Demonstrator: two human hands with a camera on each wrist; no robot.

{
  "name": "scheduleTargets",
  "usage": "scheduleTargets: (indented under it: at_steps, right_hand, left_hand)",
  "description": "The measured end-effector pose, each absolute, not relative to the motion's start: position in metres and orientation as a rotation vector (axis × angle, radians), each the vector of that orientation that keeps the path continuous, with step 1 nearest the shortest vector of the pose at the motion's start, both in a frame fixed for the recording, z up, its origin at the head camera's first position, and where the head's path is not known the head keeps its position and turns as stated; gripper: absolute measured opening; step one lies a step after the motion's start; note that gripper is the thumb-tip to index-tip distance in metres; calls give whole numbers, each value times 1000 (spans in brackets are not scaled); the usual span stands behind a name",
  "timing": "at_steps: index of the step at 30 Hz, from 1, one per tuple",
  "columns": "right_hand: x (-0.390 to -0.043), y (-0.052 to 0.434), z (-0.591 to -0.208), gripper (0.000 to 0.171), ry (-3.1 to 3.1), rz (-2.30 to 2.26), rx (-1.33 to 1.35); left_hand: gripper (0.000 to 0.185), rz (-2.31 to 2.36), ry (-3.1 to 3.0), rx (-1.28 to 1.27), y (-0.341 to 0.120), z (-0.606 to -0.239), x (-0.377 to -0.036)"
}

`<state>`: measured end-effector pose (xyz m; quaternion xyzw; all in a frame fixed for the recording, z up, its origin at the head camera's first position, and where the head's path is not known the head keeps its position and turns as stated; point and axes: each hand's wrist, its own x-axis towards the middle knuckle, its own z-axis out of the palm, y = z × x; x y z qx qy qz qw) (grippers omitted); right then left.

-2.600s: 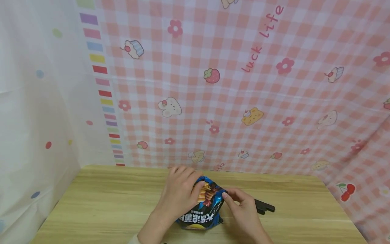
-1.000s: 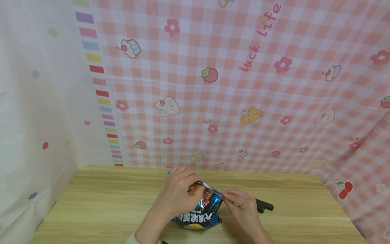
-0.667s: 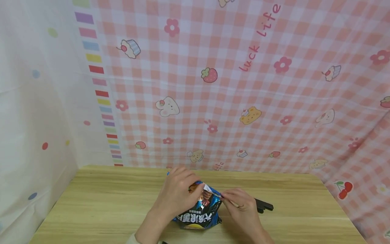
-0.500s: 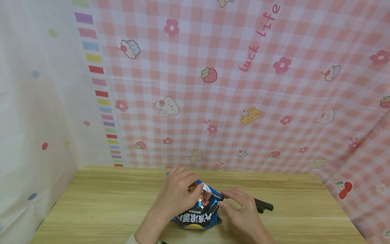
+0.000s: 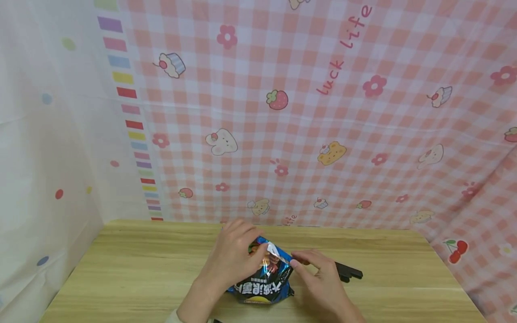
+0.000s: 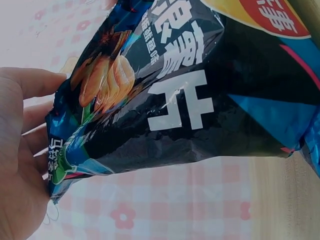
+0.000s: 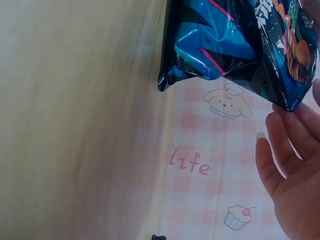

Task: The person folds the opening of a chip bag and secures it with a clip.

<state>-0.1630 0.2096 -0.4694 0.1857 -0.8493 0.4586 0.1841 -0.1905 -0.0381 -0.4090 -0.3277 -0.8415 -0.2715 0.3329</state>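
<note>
A black and blue potato chip bag stands on the table between the two hands, its printed front towards the head camera. Its top edge is folded over, leaving a shiny strip that slants down to the right. My left hand grips the upper left of the bag, thumb in front and fingers behind. In the left wrist view those fingers lie at the bag's top edge. My right hand pinches the top right corner between thumb and forefinger; the right wrist view has its other fingers loosely extended beneath that corner.
A slim black notched piece lies on the wooden table just right of the right hand. Another dark bit shows at the bottom edge by the left wrist. Behind the table hangs a pink checked cloth.
The bag's top edge, unfolded at first, is now folded over. The right fingers loosened at the corner half a second ago and now pinch it again. The left hand has barely shifted.
</note>
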Motion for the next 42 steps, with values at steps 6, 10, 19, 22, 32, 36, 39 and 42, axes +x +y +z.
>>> scheduleTargets:
  at_steps: [6, 10, 19, 22, 32, 36, 39, 42]
  right_hand:
    - [-164, 207, -469, 19, -2374, 1292, 557]
    - [-165, 206, -469, 21, -2361, 1280, 584]
    - [-167, 203, -471, 24, -2369, 1213, 587]
    - [-167, 201, -472, 22, -2377, 1206, 575]
    - [-168, 199, -471, 25, -2422, 1254, 498]
    - [-168, 200, -472, 25, -2405, 1236, 519]
    - [-168, 200, -472, 26, -2407, 1228, 526]
    - [-168, 201, -471, 28, -2415, 1223, 531]
  left_hand:
    - [24, -700, -2244, -828, -40, -408, -190]
    - [21, -698, -2243, -831, -40, -408, -190]
    - [16, -664, -2227, -830, -40, -408, -191]
    - [16, -666, -2221, -833, -40, -409, -192]
    - [17, -681, -2226, -849, -41, -409, -192]
    - [16, -685, -2219, -854, -42, -409, -193]
    - [16, -684, -2221, -858, -42, -409, -193]
    - [16, -678, -2231, -858, -42, -409, -192]
